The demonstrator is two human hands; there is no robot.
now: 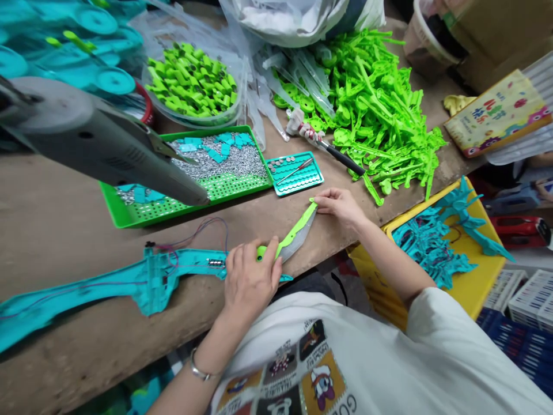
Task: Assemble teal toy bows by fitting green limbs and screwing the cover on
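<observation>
My right hand (339, 206) pinches the upper tip of a bright green and clear plastic blade-shaped piece (298, 230). At its lower, rounded end, my left hand (253, 274) has closed its fingers on it. Beneath and beside my left hand lies a long blue plastic toy shell (158, 279), open side up, with thin red and blue wires along it. A small metal spring contact shows near my left fingers. My left palm hides the shell's end.
A green tray (185, 218) of screws and a small teal tray (300, 184) with a screwdriver lie ahead. Green parts (380, 115) are heaped at right. A grey electric screwdriver (108, 138) hangs at left. A yellow bin (371, 282) of blue parts stands right.
</observation>
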